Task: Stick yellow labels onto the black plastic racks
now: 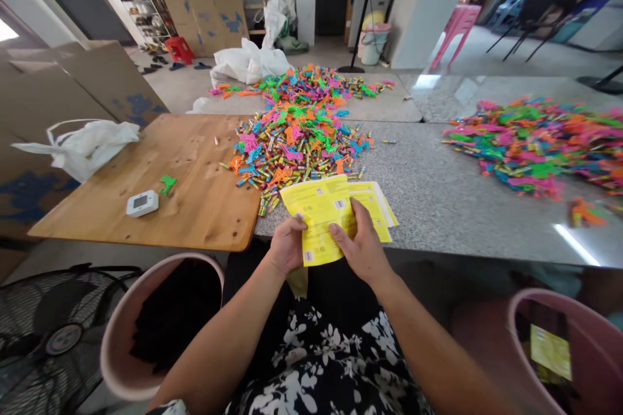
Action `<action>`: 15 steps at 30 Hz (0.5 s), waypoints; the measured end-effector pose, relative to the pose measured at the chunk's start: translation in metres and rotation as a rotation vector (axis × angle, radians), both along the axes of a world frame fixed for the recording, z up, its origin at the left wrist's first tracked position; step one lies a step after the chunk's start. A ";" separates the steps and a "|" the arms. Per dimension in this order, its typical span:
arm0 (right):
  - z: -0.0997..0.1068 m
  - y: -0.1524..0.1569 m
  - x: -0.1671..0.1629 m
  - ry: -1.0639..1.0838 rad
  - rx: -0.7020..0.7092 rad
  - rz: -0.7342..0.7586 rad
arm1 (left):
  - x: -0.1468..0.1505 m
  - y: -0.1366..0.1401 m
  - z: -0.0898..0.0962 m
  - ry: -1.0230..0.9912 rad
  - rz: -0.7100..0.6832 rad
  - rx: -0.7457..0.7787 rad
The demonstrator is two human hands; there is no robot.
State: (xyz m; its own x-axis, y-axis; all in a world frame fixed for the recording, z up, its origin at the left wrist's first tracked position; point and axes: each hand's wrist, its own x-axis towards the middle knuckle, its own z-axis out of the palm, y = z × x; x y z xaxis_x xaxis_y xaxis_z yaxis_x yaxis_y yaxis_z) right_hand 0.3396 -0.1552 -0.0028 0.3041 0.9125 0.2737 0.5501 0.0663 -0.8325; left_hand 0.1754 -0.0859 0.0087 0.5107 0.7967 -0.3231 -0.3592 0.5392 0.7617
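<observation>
Both my hands hold yellow printed packets [318, 224] over the table's front edge. My left hand [288, 243] pinches the left side, thumb on top. My right hand [363, 243] grips the right side, its thumb pressed on the printed face and its fingers behind. More yellow packets [372, 198] lie on the grey table just beyond my right hand. Past them rises a pile of small plastic toy guns [294, 136] in orange, green, pink and blue, mixed with short colourful wrapped tubes [272, 162].
A wooden board [195, 175] at left bears a white timer-like device [143, 203], a green toy gun [168, 183] and a white bag [92, 146]. Another toy heap [540, 142] lies right. Below stand a pink bucket [114, 337], a fan [63, 339] and a bin [518, 301] with yellow packets.
</observation>
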 end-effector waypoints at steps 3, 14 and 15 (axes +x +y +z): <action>0.005 0.000 -0.008 0.057 -0.015 0.144 | -0.011 -0.008 0.002 -0.045 -0.035 -0.006; 0.020 -0.003 -0.030 -0.065 -0.034 0.258 | -0.040 -0.011 0.011 -0.045 -0.012 0.021; 0.023 -0.003 -0.031 -0.048 -0.045 0.290 | -0.039 -0.012 0.010 -0.042 0.008 0.022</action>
State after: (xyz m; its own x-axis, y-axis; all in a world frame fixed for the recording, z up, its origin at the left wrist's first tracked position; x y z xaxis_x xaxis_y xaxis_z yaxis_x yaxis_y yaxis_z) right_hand 0.3084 -0.1585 0.0203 0.0163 0.9710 0.2387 0.5519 0.1903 -0.8119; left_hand 0.1363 -0.0976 0.0190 0.5171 0.8074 -0.2842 -0.3953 0.5198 0.7574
